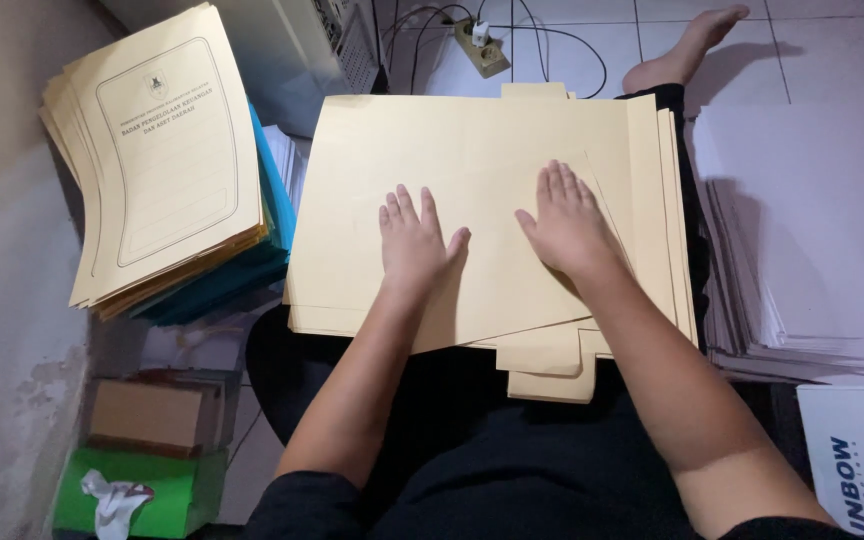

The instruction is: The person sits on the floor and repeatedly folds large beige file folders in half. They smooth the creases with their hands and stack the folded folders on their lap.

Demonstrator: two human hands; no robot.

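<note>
A stack of pale yellow paper folders (472, 140) lies across my lap, tabs sticking out at its near edge. My left hand (414, 240) rests flat on the top folder, fingers spread and palm down. My right hand (564, 222) presses flat on the same folder just to the right, fingers together and pointing away from me. Neither hand grips anything. Both forearms reach in from the bottom of the view.
A pile of printed yellow folders (157, 150) sits on teal ones at the left by the wall. White paper stack (812, 230) at right. Green tissue box (157, 495) and brown box (147, 415) at lower left. Power strip (480, 45) with cables on the tiled floor.
</note>
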